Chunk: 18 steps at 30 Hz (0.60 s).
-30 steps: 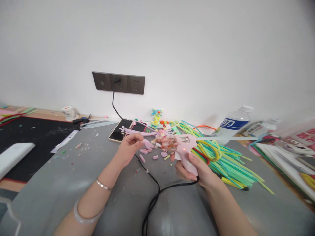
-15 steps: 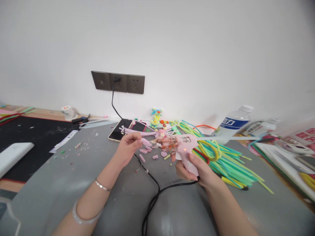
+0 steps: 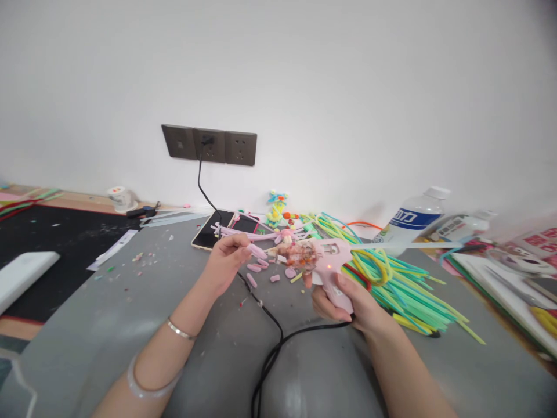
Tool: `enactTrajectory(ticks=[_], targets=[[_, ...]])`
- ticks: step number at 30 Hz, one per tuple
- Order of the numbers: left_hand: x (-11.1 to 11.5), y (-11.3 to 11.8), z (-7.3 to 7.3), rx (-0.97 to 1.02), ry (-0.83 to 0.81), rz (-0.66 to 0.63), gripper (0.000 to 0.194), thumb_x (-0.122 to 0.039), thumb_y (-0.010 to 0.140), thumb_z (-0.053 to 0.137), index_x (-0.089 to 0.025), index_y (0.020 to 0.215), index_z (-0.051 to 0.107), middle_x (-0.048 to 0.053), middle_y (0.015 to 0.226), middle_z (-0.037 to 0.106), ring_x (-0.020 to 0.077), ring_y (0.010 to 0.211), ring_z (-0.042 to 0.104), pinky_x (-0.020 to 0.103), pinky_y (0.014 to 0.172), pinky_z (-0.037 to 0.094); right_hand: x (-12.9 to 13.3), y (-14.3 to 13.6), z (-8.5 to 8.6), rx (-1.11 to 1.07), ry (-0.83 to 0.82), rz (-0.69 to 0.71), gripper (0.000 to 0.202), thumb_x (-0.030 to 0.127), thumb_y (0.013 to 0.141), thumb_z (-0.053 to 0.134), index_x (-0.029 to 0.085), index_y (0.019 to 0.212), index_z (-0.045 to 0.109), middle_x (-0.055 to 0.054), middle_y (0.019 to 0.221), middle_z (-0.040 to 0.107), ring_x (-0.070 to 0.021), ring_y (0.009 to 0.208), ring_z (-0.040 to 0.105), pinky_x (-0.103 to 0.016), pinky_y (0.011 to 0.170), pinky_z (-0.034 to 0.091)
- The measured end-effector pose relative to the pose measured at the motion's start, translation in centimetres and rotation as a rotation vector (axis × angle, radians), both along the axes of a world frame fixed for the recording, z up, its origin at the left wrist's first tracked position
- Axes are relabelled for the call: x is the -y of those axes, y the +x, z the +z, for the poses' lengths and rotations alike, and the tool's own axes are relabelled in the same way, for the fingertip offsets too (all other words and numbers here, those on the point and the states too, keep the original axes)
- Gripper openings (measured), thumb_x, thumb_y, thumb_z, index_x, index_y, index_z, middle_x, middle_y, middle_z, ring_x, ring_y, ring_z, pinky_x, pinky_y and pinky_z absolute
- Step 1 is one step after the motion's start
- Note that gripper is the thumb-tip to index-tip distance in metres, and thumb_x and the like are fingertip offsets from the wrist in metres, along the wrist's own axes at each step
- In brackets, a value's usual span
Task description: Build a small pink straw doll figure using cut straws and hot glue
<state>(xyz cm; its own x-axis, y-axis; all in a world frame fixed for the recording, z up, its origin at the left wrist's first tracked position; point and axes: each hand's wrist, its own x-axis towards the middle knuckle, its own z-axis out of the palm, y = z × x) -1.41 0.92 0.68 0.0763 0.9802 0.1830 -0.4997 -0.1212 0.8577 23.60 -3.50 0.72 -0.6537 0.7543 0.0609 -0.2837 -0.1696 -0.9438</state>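
Observation:
My right hand (image 3: 343,299) is wrapped round the handle of a pink glue gun (image 3: 333,258), whose small orange light is lit. A long clear glue stick (image 3: 404,246) sticks out of its back end. Between the thumb and fingers of my left hand (image 3: 228,261) is a small pink piece of pipe cleaner (image 3: 257,251). The gun's nozzle, smeared with brownish glue, points left and sits very close to that piece; whether they touch I cannot tell. Several more short pink pieces (image 3: 251,280) lie on the grey table below.
A black cord (image 3: 272,316) crosses the table and another part runs to the wall sockets (image 3: 209,145). Green and yellow pipe cleaners (image 3: 413,296) lie right of the gun, near a bottle (image 3: 413,217). Behind my left hand lies a phone (image 3: 206,235); a yellow-blue figure (image 3: 276,209) stands near the wall.
The glue gun in my right hand has shifted very slightly to the right, its nozzle drawing a little away from the pink piece. My left hand has hardly moved.

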Motion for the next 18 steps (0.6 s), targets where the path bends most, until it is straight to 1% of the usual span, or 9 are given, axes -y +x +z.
enactTrajectory(ticks=[9,11,13,16,18], targets=[[-0.2,-0.2,-0.1,0.037,-0.006,0.016,0.037,-0.038,0.055,0.091,-0.015,0.057,0.063,-0.006,0.057,0.049,0.0066,0.054,0.044,0.021,0.054,0.038,-0.1,0.4,-0.2,-0.005,0.000,0.027,0.040,0.056,0.094,0.048,0.018,0.098,0.057,0.010,0.044,0.036,-0.0060,0.036,0.017,-0.021,0.041,0.017],[-0.3,-0.2,-0.3,0.049,-0.009,0.023,0.033,-0.036,0.056,0.091,-0.016,0.059,0.064,-0.005,0.057,0.050,0.0062,0.054,0.043,0.021,0.054,0.038,-0.2,0.4,-0.2,-0.003,-0.001,0.010,0.039,0.057,0.093,0.049,0.019,0.098,0.057,0.010,0.043,0.036,-0.0062,0.036,0.017,-0.021,0.041,0.018],[-0.5,-0.3,-0.4,0.061,-0.021,0.037,0.031,-0.034,0.055,0.091,-0.016,0.063,0.067,-0.005,0.057,0.052,0.0060,0.053,0.043,0.021,0.054,0.037,-0.3,0.2,-0.1,-0.019,-0.001,-0.034,0.040,0.059,0.092,0.050,0.019,0.093,0.058,0.010,0.041,0.033,-0.0065,0.034,0.016,-0.022,0.040,0.019],[-0.6,-0.1,-0.6,0.060,-0.054,0.064,0.032,-0.035,0.053,0.092,-0.017,0.068,0.071,-0.005,0.056,0.055,0.0055,0.051,0.043,0.021,0.053,0.037,-0.4,-0.6,0.8,-0.092,-0.020,-0.106,0.047,0.066,0.086,0.053,0.020,0.084,0.060,0.011,0.035,0.026,-0.0068,0.031,0.014,-0.023,0.039,0.019],[-0.6,0.0,-0.6,0.034,-0.082,0.078,0.033,-0.036,0.052,0.092,-0.016,0.070,0.071,-0.005,0.055,0.056,0.0052,0.050,0.043,0.020,0.052,0.037,-0.2,-1.6,2.1,-0.169,-0.051,-0.173,0.049,0.069,0.083,0.053,0.021,0.088,0.062,0.012,0.033,0.020,-0.0072,0.029,0.011,-0.023,0.038,0.018]])
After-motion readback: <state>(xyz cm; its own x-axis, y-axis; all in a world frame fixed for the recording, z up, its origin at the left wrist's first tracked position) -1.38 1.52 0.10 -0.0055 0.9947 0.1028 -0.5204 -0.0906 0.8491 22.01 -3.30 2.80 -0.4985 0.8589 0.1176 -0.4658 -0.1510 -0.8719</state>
